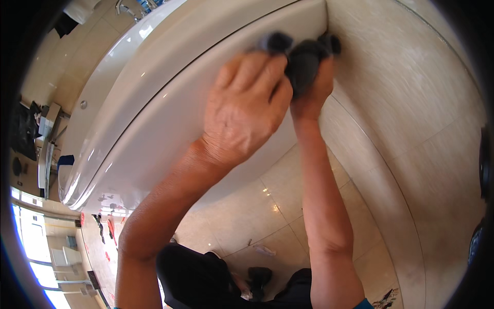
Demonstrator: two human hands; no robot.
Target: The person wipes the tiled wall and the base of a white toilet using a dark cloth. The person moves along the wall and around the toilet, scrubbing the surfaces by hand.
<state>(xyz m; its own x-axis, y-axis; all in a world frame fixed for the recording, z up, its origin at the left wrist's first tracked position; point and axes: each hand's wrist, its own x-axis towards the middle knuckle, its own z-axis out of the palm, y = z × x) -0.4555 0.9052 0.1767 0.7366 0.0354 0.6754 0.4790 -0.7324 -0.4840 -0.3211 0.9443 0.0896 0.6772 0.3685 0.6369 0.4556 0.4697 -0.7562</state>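
My left hand (pixel 247 104) is raised against the glossy white side of a bathtub (pixel 173 112), its back to the camera and its fingers bent. A dark, blurred thing (pixel 278 42) shows just beyond its fingertips; whether the fingers hold it cannot be told. Close on the right, my right hand (pixel 322 83) is closed around a dark, rounded tool or cloth bundle (pixel 305 65), too blurred to name exactly. Both hands are near the corner where the tub meets the beige tiled wall (pixel 386 96).
A chrome faucet (pixel 127 9) stands beyond the tub's rim. Beige floor tiles (pixel 247 212) lie below, with a small clear scrap (pixel 265 250) on them. A tiled ledge (pixel 370 154) runs along the wall at right. Red and black pieces (pixel 110 231) lie at lower left.
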